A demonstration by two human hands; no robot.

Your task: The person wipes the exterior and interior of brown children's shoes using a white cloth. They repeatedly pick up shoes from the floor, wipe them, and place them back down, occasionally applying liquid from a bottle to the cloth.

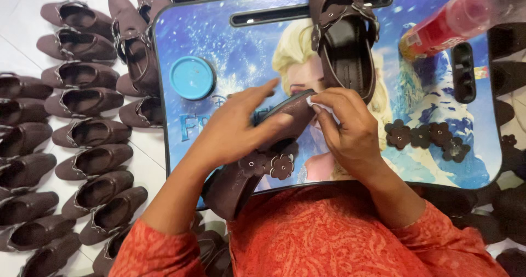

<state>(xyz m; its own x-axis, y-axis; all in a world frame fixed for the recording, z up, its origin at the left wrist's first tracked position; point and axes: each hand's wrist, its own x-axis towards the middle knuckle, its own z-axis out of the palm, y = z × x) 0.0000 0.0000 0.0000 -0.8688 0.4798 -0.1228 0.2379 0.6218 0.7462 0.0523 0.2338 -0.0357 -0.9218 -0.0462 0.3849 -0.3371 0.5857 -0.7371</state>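
The person sits behind a blue lap tray printed with a cartoon picture, holding a dark brown leather shoe with two small flower trims on its side tipped on its edge above the tray's near rim. The left hand is wrapped over the shoe's upper, fingers spread along it and closed on it. The right hand has thumb and forefinger pinched together on a small white scrap pressed against the shoe's edge; what the scrap is I cannot tell. Just beyond the right hand a second brown buckled shoe lies on the tray, opening upward. A round blue lid sits to the left, a row of loose brown leather flowers to the right, and a red bottle leans in at the far right corner. Rows of matching brown shoes cover the white floor on the left.
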